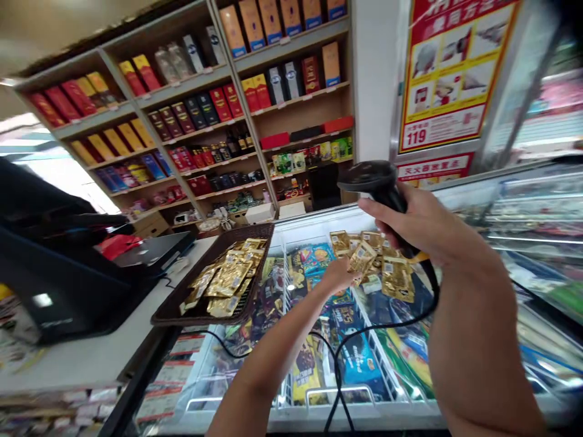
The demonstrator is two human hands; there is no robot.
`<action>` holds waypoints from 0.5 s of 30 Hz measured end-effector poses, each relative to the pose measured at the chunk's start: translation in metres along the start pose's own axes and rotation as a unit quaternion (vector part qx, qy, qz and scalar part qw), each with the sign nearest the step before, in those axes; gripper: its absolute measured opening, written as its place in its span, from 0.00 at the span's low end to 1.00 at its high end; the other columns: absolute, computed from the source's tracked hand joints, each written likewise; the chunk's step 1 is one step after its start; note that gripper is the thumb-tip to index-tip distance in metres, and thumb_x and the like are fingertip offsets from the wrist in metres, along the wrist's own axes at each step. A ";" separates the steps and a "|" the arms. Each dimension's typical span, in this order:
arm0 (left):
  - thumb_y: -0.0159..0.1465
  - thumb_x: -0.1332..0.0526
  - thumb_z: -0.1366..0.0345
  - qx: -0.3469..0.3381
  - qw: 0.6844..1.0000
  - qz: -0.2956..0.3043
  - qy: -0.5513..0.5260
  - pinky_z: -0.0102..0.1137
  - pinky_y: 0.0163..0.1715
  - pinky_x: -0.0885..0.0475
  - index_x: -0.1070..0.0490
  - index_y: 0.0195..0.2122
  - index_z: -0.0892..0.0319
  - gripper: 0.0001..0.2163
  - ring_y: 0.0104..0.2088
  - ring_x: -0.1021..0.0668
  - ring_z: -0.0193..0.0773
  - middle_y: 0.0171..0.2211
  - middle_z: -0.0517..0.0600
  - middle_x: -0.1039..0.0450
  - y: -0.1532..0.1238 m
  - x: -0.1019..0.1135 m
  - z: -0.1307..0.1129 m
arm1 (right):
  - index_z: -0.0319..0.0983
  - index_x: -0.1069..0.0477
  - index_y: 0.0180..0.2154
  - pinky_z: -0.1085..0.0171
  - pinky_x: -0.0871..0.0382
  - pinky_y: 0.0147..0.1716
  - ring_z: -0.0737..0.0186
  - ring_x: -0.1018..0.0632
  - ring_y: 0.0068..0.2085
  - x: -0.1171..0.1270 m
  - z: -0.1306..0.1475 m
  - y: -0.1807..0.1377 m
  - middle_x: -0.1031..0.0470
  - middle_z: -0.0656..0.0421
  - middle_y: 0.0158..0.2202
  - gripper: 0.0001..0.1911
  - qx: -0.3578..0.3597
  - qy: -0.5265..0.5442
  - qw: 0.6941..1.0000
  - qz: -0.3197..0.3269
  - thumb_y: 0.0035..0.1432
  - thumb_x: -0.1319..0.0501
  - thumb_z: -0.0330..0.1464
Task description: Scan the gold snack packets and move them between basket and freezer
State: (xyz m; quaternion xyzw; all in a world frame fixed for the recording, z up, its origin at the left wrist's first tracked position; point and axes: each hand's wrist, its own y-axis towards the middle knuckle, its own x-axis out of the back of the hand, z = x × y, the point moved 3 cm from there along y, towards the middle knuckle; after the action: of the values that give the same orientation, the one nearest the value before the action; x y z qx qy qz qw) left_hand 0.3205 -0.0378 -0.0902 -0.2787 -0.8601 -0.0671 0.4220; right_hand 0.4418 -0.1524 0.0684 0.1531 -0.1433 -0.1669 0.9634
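Observation:
My right hand point(412, 221) is wrapped round a black handheld barcode scanner point(371, 179), its head pointing left above the freezer's glass top. A cable runs from its handle down across the glass. My left hand point(339, 274) grips a small gold foil packet point(363, 257) with a printed code facing up. Beneath and beside it lies a pile of similar gold packets point(397, 276) on the glass, below the scanner. To the left, a dark brown woven basket point(170, 312) holds many more gold packets point(232, 271).
Under the glass, the chest freezer point(200, 388) holds bagged frozen goods in white wire baskets. A dark point-of-sale machine point(59, 273) stands on the white counter at left. Shelves point(255, 57) of boxed bottles line the back wall. A red poster point(455, 79) hangs at right.

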 end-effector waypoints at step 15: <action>0.56 0.33 0.54 -0.042 0.968 -0.129 -0.209 0.26 0.24 0.32 0.31 0.41 0.58 0.17 0.25 0.27 0.31 0.34 0.47 0.29 -0.097 0.199 0.099 | 0.40 0.35 0.34 0.69 0.42 0.16 0.71 0.35 0.16 -0.104 0.018 -0.015 0.36 0.66 0.18 0.23 -0.025 0.021 0.963 0.269 0.52 0.36 0.52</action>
State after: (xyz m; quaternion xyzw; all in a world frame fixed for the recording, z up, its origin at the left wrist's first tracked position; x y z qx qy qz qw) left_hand 0.1032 0.0004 0.0099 -0.1903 -0.9544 -0.0973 0.2085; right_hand 0.3378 -0.1324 0.0560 0.0884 -0.1549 0.0978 0.9791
